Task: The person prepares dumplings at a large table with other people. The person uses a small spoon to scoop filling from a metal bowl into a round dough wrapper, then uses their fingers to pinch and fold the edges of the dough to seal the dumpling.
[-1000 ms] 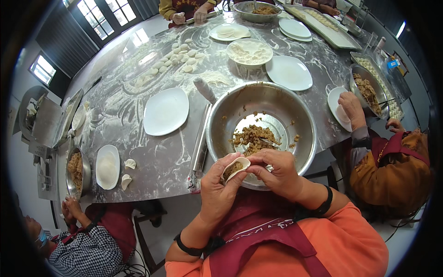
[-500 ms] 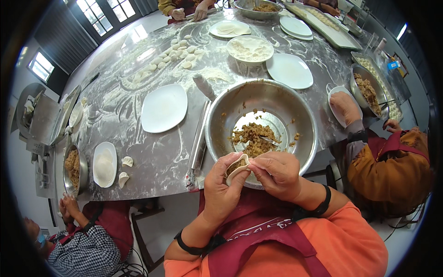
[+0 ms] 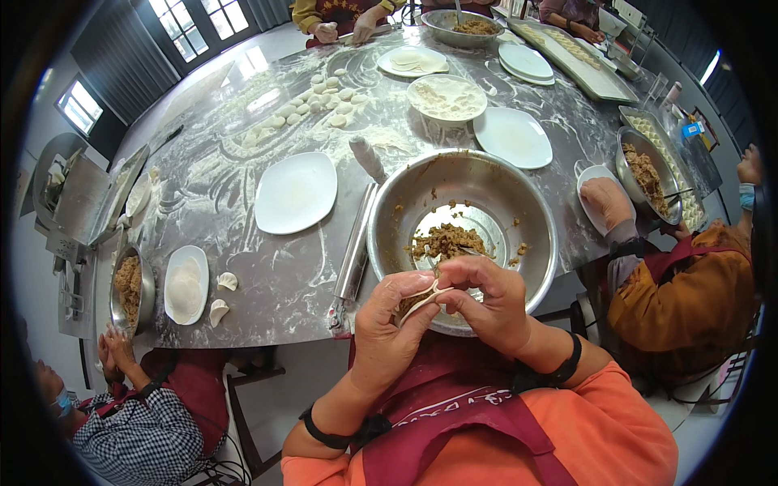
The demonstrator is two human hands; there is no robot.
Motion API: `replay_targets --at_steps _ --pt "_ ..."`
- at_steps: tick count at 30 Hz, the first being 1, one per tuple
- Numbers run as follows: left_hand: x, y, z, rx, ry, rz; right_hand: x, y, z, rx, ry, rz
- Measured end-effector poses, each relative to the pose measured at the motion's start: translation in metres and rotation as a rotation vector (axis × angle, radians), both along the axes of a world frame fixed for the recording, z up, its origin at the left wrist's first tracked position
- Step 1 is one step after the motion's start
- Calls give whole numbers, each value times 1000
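Note:
A dumpling (image 3: 420, 301) with brown filling sits pinched between both hands, just above the near rim of a large steel bowl (image 3: 535, 219). My left hand (image 3: 391, 320) cups it from the left while my right hand (image 3: 485, 300) presses the dough edge from the right. The wrapper's white edge shows between the thumbs. Inside the bowl lies a small heap of minced filling (image 3: 446, 240). A rolling pin (image 3: 356, 247) lies on the floured table just left of the bowl.
A white square plate (image 3: 296, 193) lies left of the bowl, round plates (image 3: 513, 136) and dough pieces (image 3: 316, 101) beyond. Other people sit at my left (image 3: 146, 421), at my right (image 3: 689, 283) and across the table. Two finished dumplings (image 3: 223, 296) lie near a small plate.
The open wrapper with filling has been folded over; both hands have closed together on it and shifted slightly lower toward my body. The person on the right moved a hand over the plate.

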State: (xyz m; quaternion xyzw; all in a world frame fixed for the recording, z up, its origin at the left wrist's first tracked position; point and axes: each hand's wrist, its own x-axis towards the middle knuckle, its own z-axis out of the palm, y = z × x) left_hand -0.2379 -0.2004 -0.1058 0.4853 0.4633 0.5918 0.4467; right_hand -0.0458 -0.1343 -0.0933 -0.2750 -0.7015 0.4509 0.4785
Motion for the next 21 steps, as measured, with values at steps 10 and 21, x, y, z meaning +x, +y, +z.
replay_targets --at_steps 10,21 --pt "12 2 13 39 -18 -15 4 7 -3 365 -69 -107" --pt "13 2 8 -35 -11 14 2 10 -3 216 -44 -84"
